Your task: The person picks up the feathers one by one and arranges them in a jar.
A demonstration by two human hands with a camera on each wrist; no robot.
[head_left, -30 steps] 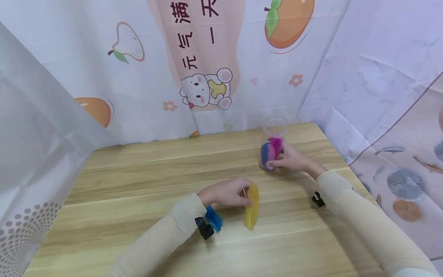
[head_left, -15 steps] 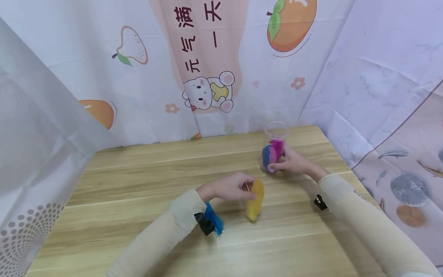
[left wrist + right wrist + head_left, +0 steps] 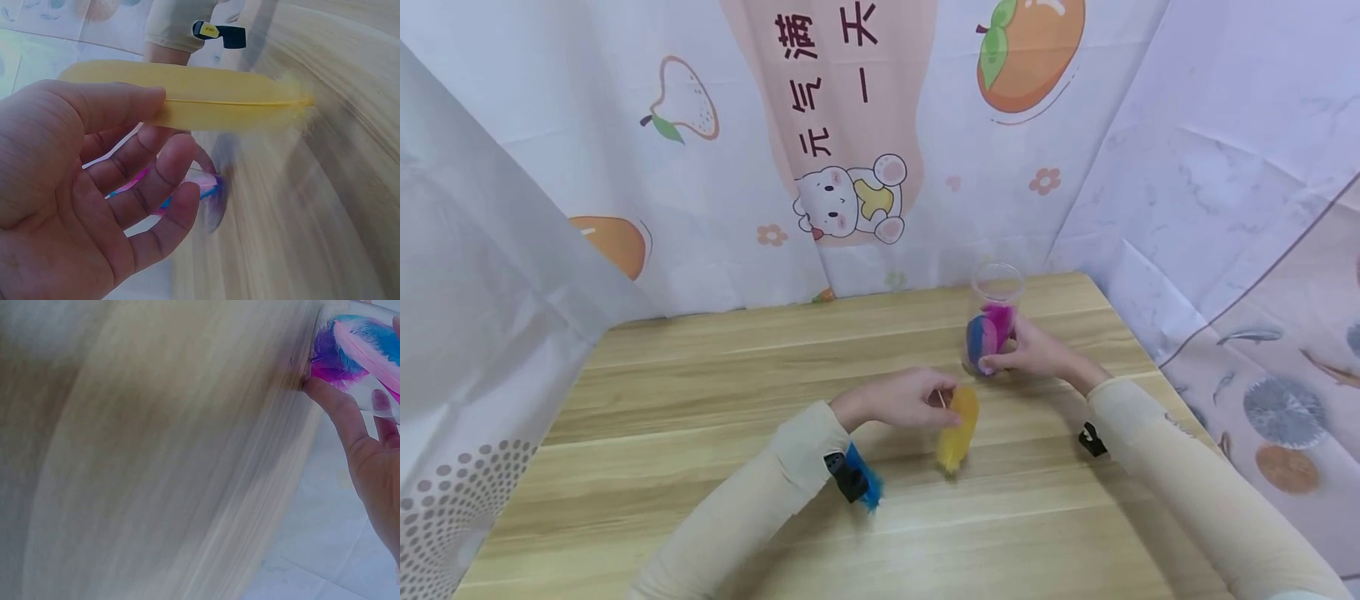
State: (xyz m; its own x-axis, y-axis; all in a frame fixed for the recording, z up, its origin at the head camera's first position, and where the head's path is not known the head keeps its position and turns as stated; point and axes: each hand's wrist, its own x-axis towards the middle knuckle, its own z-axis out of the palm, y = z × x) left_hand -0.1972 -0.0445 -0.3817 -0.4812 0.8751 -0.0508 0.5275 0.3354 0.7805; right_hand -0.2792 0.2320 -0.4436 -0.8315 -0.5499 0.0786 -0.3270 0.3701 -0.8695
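My left hand (image 3: 913, 400) pinches a yellow feather (image 3: 961, 421) between thumb and index finger, above the middle of the table. In the left wrist view the feather (image 3: 231, 97) lies sideways across the frame, its fluffy quill end to the right. At the table's back right stands a clear plastic cup (image 3: 997, 287), upright, holding pink, magenta, blue and purple feathers (image 3: 356, 350). My right hand (image 3: 1033, 348) grips this cup low on its side, thumb toward the near face. Below my left wrist a blue feather (image 3: 867, 483) lies on the wood, partly hidden by the wrist camera.
The wood-grain table (image 3: 700, 383) ends at the back against a printed curtain (image 3: 730, 167). Another curtain (image 3: 1225, 208) hangs along the right side. Black wrist cameras stick out below both forearms, the left one (image 3: 847, 477) close over the blue feather.
My left hand has moved slightly right and away from me with the yellow feather, which has turned its flat face more into view. The right hand stays on the cup.
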